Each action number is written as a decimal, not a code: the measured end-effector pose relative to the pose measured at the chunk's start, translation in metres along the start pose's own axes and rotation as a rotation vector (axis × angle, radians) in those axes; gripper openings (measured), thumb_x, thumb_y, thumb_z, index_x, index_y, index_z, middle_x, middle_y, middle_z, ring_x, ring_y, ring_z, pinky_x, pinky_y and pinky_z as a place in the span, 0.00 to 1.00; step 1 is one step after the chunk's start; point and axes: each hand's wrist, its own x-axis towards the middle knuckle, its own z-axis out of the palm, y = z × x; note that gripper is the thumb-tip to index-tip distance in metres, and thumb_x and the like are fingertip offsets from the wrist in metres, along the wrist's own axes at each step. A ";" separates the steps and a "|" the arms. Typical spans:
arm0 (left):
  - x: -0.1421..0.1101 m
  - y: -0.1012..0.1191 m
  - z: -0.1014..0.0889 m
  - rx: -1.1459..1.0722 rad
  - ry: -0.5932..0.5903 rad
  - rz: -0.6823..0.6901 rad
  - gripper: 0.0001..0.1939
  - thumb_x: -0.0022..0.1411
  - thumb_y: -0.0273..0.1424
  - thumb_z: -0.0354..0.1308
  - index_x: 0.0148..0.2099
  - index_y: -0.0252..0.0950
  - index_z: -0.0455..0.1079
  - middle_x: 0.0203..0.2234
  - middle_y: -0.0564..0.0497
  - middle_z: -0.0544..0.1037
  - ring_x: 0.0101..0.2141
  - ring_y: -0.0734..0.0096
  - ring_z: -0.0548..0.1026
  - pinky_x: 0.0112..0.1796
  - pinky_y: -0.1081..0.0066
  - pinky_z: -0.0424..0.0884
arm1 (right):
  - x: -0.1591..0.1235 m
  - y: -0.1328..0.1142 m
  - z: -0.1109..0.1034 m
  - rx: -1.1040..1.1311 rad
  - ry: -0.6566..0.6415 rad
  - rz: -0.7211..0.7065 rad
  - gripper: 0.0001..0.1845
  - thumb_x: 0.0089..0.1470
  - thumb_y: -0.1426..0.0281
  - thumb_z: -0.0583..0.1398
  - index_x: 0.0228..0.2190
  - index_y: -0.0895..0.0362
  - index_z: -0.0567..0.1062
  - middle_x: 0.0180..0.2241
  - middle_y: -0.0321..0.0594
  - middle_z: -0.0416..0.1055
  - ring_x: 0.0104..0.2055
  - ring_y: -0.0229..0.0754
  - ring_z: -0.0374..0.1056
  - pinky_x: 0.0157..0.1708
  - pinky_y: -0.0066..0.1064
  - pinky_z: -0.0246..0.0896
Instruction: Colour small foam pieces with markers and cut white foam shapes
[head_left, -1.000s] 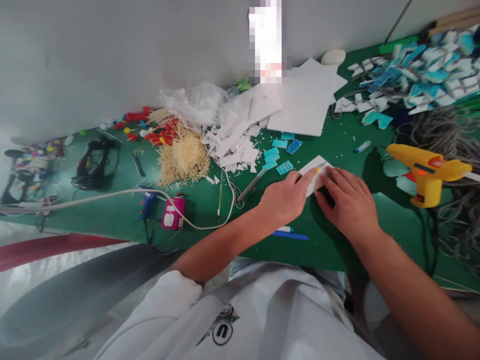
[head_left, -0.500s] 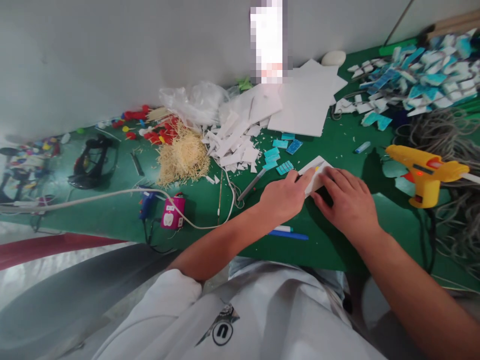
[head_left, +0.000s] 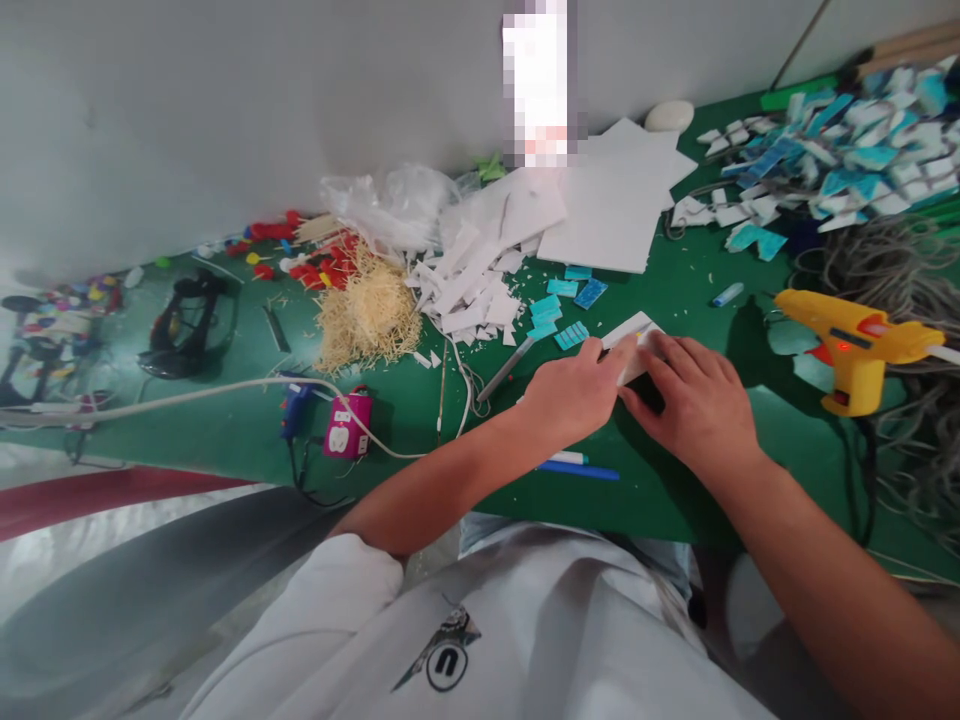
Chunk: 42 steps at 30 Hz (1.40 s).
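Note:
Both hands meet over a small white piece of board (head_left: 639, 322), which looks like foam board, on the green tabletop. My left hand (head_left: 571, 392) has its fingers closed on the left side of it, and a tiny yellow spot shows at the fingertips. My right hand (head_left: 699, 405) grips the right side, fingers bent over the top and thumb below. The hands cover much of the piece. Just beyond them lie several blue painted pieces (head_left: 545, 312) and a slim grey tool (head_left: 506, 370). A blue pen (head_left: 581, 470) and a white marker lie near my left forearm.
A yellow glue gun (head_left: 855, 345) stands at right beside tangled grey cord (head_left: 915, 400). White scraps (head_left: 476, 300), straw-coloured shreds (head_left: 371, 310) and white sheets (head_left: 600, 215) lie further back. A pink power socket (head_left: 349, 427) with its white cable sits at left.
Both hands stay on the white piece with barely any movement. The left fingers shift slightly along it, and the whole view drifts a little.

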 end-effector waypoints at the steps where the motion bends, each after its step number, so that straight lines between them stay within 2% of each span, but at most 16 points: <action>1: 0.000 0.000 0.000 -0.002 -0.004 -0.001 0.34 0.76 0.30 0.50 0.79 0.45 0.48 0.53 0.43 0.73 0.38 0.64 0.81 0.32 0.67 0.72 | 0.000 0.000 0.000 -0.003 0.009 -0.002 0.22 0.66 0.58 0.58 0.52 0.60 0.79 0.55 0.58 0.79 0.56 0.60 0.74 0.52 0.53 0.70; 7: 0.003 0.001 0.003 -0.020 0.010 0.007 0.34 0.75 0.30 0.51 0.79 0.46 0.49 0.53 0.43 0.73 0.38 0.63 0.81 0.34 0.67 0.74 | 0.001 0.000 0.004 0.079 0.009 0.024 0.23 0.66 0.61 0.58 0.55 0.59 0.78 0.56 0.58 0.79 0.58 0.60 0.74 0.56 0.55 0.70; 12: 0.004 0.002 -0.004 -0.024 -0.020 0.007 0.32 0.76 0.28 0.47 0.78 0.45 0.50 0.54 0.42 0.75 0.43 0.59 0.83 0.39 0.64 0.76 | 0.002 0.000 0.004 0.091 0.029 0.036 0.23 0.65 0.63 0.59 0.57 0.59 0.77 0.56 0.57 0.79 0.57 0.59 0.76 0.57 0.55 0.72; 17: 0.005 0.001 -0.010 -0.046 -0.029 -0.007 0.31 0.77 0.27 0.46 0.78 0.44 0.51 0.54 0.42 0.76 0.44 0.58 0.83 0.41 0.64 0.77 | 0.006 0.009 -0.007 0.079 0.174 0.141 0.25 0.65 0.64 0.59 0.61 0.59 0.73 0.56 0.58 0.79 0.56 0.60 0.76 0.58 0.57 0.70; 20: 0.005 0.000 -0.008 -0.054 -0.030 0.010 0.31 0.77 0.26 0.46 0.78 0.44 0.51 0.54 0.42 0.76 0.44 0.58 0.83 0.41 0.63 0.77 | 0.007 0.016 -0.015 0.084 0.184 0.213 0.26 0.66 0.63 0.58 0.63 0.55 0.71 0.57 0.57 0.78 0.57 0.61 0.76 0.57 0.57 0.71; 22: 0.005 -0.001 -0.006 -0.058 -0.022 0.014 0.32 0.76 0.26 0.45 0.78 0.44 0.51 0.54 0.42 0.76 0.44 0.58 0.83 0.40 0.63 0.77 | 0.007 0.021 -0.017 0.082 0.172 0.242 0.23 0.67 0.63 0.57 0.61 0.53 0.74 0.55 0.55 0.79 0.55 0.60 0.77 0.54 0.54 0.73; 25: 0.005 -0.001 -0.005 -0.055 -0.015 0.000 0.32 0.76 0.26 0.47 0.78 0.45 0.51 0.54 0.42 0.76 0.43 0.58 0.83 0.39 0.64 0.77 | 0.008 0.022 -0.015 0.061 0.139 0.194 0.19 0.68 0.62 0.56 0.53 0.56 0.80 0.48 0.54 0.83 0.47 0.57 0.80 0.46 0.49 0.76; 28: 0.005 0.000 -0.006 -0.054 -0.013 -0.008 0.32 0.76 0.27 0.47 0.78 0.46 0.51 0.54 0.42 0.76 0.43 0.59 0.83 0.41 0.64 0.77 | 0.009 0.015 -0.009 0.044 0.110 0.105 0.18 0.67 0.64 0.56 0.48 0.60 0.81 0.48 0.55 0.83 0.48 0.56 0.80 0.48 0.47 0.76; 34: 0.006 -0.001 -0.007 -0.069 -0.026 -0.008 0.32 0.77 0.27 0.45 0.78 0.45 0.49 0.54 0.43 0.76 0.45 0.59 0.82 0.41 0.65 0.76 | 0.006 0.000 -0.002 0.049 0.076 -0.034 0.19 0.67 0.66 0.57 0.52 0.61 0.80 0.53 0.54 0.82 0.55 0.54 0.79 0.53 0.46 0.75; 42: 0.007 0.003 -0.013 -0.035 -0.082 -0.008 0.34 0.78 0.30 0.48 0.80 0.42 0.44 0.54 0.40 0.75 0.47 0.57 0.82 0.41 0.65 0.76 | 0.003 0.002 0.005 0.069 0.041 -0.009 0.20 0.66 0.64 0.59 0.54 0.59 0.81 0.56 0.55 0.80 0.58 0.57 0.76 0.55 0.50 0.73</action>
